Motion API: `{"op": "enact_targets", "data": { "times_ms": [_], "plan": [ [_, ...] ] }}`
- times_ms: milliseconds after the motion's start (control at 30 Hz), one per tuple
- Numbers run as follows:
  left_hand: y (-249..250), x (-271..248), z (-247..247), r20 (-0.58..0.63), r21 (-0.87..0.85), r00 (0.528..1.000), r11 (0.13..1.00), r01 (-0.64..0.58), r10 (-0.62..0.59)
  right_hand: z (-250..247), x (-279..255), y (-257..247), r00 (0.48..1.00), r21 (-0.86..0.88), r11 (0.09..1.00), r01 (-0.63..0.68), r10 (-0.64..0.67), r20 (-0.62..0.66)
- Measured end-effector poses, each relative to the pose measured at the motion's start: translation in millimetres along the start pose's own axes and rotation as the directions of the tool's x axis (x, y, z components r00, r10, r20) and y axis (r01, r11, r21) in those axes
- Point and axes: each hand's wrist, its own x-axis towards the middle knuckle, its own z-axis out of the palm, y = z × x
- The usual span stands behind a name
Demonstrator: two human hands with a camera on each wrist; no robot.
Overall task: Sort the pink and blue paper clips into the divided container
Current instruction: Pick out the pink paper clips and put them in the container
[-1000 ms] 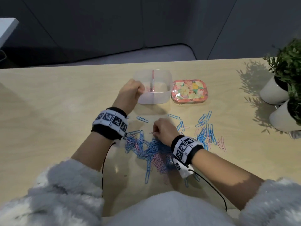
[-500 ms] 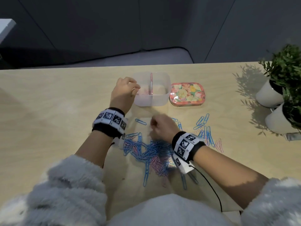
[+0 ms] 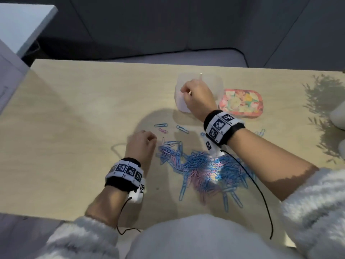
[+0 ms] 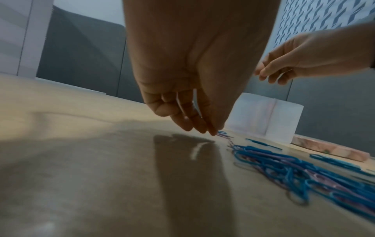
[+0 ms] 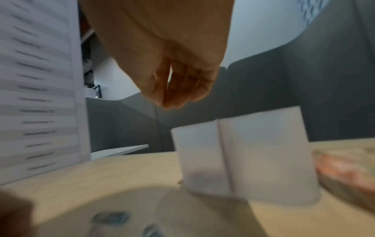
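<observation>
A mixed pile of blue and pink paper clips (image 3: 201, 165) lies on the wooden table (image 3: 74, 128). Behind it stands the translucent divided container (image 3: 216, 81), its left compartment tinted pink. My right hand (image 3: 184, 91) hovers over that left compartment with fingertips bunched and pointing down; the blurred right wrist view of the hand (image 5: 166, 104) shows no clip. My left hand (image 3: 152, 140) is at the pile's left edge. In the left wrist view its fingertips (image 4: 211, 132) touch the table beside a loose clip (image 4: 222, 133), with the thumb held apart.
A floral lid (image 3: 240, 101) lies right of the container. Loose clips (image 3: 161, 125) sit between pile and container. White plant pots (image 3: 338, 116) stand at the right edge, a white printed sheet (image 3: 7, 85) at the far left. Wrist cables trail over the near table edge.
My left hand has come back from the container to the pile's left edge. My right hand has left the pile and risen over the container's left compartment. The head view has swung left.
</observation>
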Motion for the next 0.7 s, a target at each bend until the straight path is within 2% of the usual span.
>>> {"op": "enact_targets", "data": {
  "times_ms": [33,100,167,233,333,433,500,600,700],
  "plan": [
    [2,0,1,0.006,0.004,1.0,1.0,0.011,-0.011,11,-12,-3,0.995,0.01,1.0,0.028,-0.029,0.099],
    [7,3,4,0.015,-0.005,1.0,1.0,0.021,-0.021,32,-34,-6,0.925,-0.031,1.0,0.004,0.008,0.379],
    [12,6,7,0.032,-0.033,0.999,0.999,0.042,-0.041,50,-50,-2,0.861,-0.079,0.995,-0.054,0.087,0.502],
    [13,10,10,0.047,-0.033,0.997,0.998,0.055,-0.053,60,-60,2,0.838,-0.091,0.992,-0.086,0.121,0.532],
    [9,15,12,0.047,-0.021,0.997,0.998,0.057,-0.056,62,-65,11,0.828,-0.119,0.991,-0.059,0.115,0.548],
    [2,17,10,0.025,-0.007,0.999,0.999,0.045,-0.045,56,-66,26,0.855,-0.145,0.976,-0.161,0.212,0.474],
    [0,16,9,0.009,0.001,1.0,1.0,-0.024,0.024,50,-68,32,0.89,-0.165,0.967,-0.196,0.246,0.384],
    [0,8,9,0.057,0.04,0.984,0.985,-0.169,0.167,49,-76,22,0.929,-0.149,0.981,-0.124,0.168,0.33],
    [-2,4,12,0.093,0.061,0.976,0.978,-0.201,0.195,62,-91,0,0.888,-0.12,0.992,-0.032,0.083,0.453]
  ]
}}
